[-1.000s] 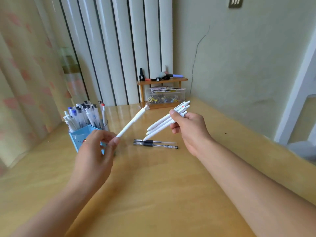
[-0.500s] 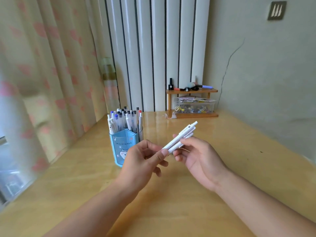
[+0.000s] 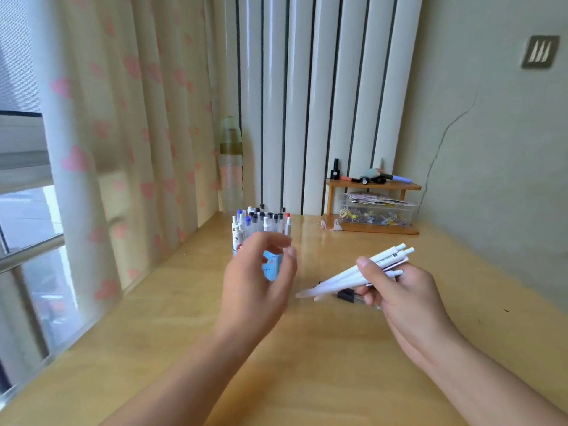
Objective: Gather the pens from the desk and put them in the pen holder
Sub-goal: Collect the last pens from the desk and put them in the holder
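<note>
So the white pens are all in one bunch now. A second ago I had one separate pen pinched in my left hand and the rest in my right; half a second ago both hands were together on the bundle, and now the left has let go. That means the handoff is done and everything white sits in my right hand, clicker ends pointing up and away to the right, tips angled down toward the table. Good for the task, I'd say: one trip to the holder instead of several.

The holder itself is the blue one, already packed with pens, standing on the table behind my left hand, which covers most of it. There's still a dark pen lying on the table just under the white bunch, partly hidden by my right hand. A second ago I could see two of them there; now I can only make out one end, so I can't tell whether both remain.

Hands: the right is curled around the bundle, thumb pressing on top. The left holds nothing, raised off the table, fingers loosely bent and spread, palm facing right, hovering in front of the holder. Both forearms reach in from the bottom of the view.
</note>
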